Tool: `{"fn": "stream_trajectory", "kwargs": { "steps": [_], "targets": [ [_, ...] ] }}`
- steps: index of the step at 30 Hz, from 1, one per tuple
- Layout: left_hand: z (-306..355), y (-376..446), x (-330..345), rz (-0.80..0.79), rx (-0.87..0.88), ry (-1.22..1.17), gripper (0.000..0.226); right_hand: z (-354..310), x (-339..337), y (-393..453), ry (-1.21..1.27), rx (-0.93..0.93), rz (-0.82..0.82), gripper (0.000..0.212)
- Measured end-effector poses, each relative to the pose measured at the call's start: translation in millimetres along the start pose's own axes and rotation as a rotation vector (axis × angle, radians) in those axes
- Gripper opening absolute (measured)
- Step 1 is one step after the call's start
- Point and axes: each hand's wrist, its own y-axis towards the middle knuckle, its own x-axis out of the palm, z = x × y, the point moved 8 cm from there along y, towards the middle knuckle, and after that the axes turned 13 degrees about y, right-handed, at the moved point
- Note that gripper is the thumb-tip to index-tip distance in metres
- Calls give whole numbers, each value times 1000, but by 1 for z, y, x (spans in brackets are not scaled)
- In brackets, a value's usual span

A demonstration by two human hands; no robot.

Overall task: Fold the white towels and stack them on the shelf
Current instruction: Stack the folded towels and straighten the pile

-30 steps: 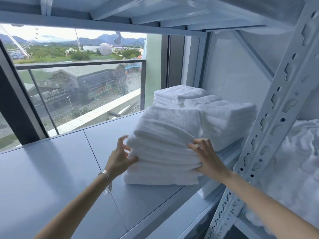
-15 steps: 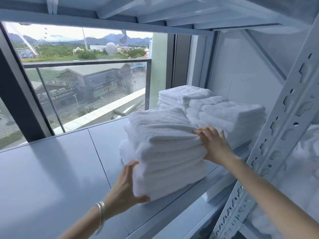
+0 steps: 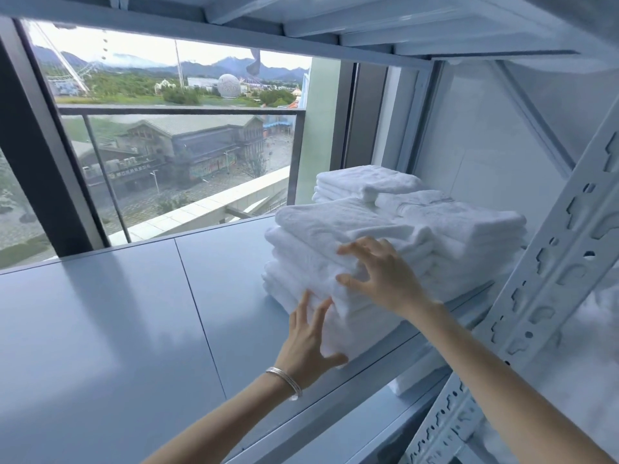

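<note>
Stack (image 3: 321,262) pushed back vs 0.5 s ago, now approx flush w/ rear piles on shelf (image 3: 134,329); left hand (image 3: 310,339) and right hand (image 3: 385,279) fingers spread, pressing front, prob. final squaring.

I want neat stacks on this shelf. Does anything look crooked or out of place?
Yes. The front stack is uneven: its layers are staggered, not flush, and it sits turned at an angle to the shelf edge. Both hands, left and right, press on it. A small rolled piece lies loose on the back stack.
</note>
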Motion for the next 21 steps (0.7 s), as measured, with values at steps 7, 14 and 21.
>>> {"fn": "stream_trajectory", "kwargs": {
  "steps": [7,14,21],
  "targets": [
    [-15,9,-26,-93,93,-48,61,6,-3,-33,234,-116,133,34],
    [-82,108,-136,344,-101,95,37,20,-39,-18,25,-88,121,36],
    [-104,173,-113,118,-267,-360,35,16,-9,0,66,154,-206,74]
  ]
}}
